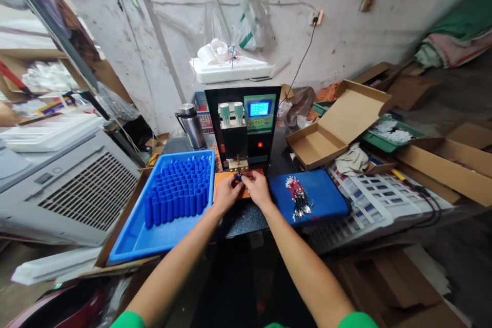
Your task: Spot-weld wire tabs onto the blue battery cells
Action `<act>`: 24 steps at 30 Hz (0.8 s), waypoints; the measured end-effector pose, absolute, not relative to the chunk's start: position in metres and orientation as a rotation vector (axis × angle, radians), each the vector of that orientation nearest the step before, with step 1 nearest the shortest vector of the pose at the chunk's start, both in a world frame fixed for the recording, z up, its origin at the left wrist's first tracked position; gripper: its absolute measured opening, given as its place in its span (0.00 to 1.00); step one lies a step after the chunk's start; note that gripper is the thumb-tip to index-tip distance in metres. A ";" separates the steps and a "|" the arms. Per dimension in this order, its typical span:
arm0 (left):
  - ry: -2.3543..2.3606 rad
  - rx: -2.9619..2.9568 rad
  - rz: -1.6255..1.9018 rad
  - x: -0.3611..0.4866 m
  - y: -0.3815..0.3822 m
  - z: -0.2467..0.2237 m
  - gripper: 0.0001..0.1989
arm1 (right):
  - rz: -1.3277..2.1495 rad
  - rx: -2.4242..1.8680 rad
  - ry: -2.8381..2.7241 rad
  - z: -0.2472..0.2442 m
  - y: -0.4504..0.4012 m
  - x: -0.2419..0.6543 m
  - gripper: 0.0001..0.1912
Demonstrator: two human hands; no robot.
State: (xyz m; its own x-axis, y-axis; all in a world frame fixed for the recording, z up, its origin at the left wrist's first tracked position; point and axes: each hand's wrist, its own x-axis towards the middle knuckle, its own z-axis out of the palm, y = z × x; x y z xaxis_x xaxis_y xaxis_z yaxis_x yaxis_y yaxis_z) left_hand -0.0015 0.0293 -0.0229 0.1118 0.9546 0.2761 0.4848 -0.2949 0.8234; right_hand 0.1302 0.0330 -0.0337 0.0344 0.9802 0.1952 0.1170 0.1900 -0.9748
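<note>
The left hand (227, 192) and the right hand (257, 188) meet at the front of the black machine (249, 123). Between their fingertips they pinch one small blue cell (239, 177), which is above the orange block (221, 184) and just under the metal pins (238, 162) of the machine. The fingers cover a part of the cell, so I cannot tell if it touches the pins.

On the left side of the hands, a blue tray (134, 238) carries many upright blue cylinders (177, 189) in rows; its near part is bare. On the right side, a blue pad (326, 195) carries a bunch of red and black wires (299, 197). The block lies between the tray and the pad, so both stand close to the hands.

Behind the tray, a metal flask (192, 125) stands on the tabletop (249, 218), near the machine. Right of the machine there is an open carton (338, 123), and beyond it a green tray (392, 136) with white pieces. A white rag (351, 160) lies near the carton, behind the pad.
</note>
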 end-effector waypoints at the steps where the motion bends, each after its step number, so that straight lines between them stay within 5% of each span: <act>1: 1.391 1.830 1.112 -0.002 0.029 -0.023 0.14 | 0.970 -1.161 -1.316 -0.033 0.031 0.131 0.12; 11: 1.395 1.874 1.041 -0.001 0.024 -0.022 0.10 | 0.835 -1.161 -1.341 -0.022 0.001 0.148 0.09; 19: 1.250 2.019 0.962 0.002 0.023 -0.016 0.11 | 0.149 -1.260 -1.725 0.017 -0.014 0.163 0.10; 24: 1.211 2.067 0.991 0.001 0.027 -0.015 0.15 | 0.196 -1.253 -2.037 0.017 0.002 0.159 0.10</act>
